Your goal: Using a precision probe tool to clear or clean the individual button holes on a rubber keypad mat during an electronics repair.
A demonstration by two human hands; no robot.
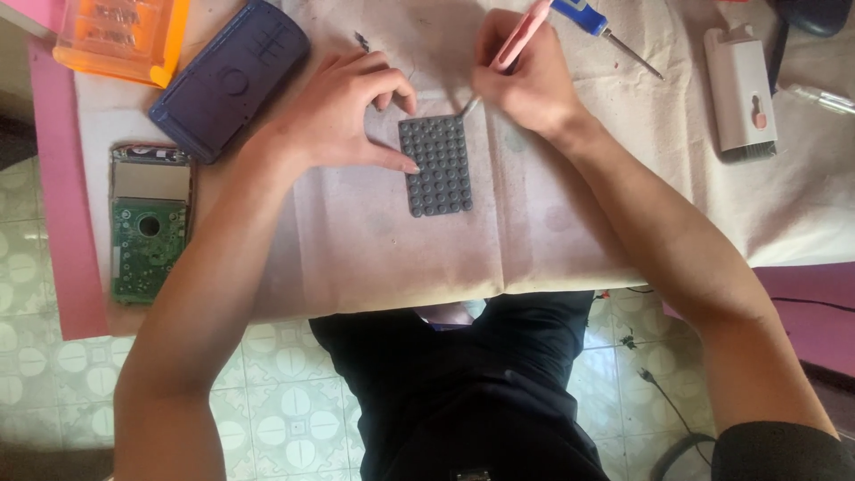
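From the head camera: the grey keypad point(435, 166) lies mid-tabletop point(623, 214), long axis running near to far. The left hand point(343, 111) pins its left edge with loose fingers; the right hand point(525, 85) grips a pink tool point(517, 40) whose tip meets the keypad's far right corner.

both bare forearms reach forward and converge. the left hand point(343, 111) lies palm down, fingers point(392, 85) curled under, thumb stretched out flat toward the right. the right hand point(525, 85) is bunched in a pinch just right of the left fingers, wrist bent.
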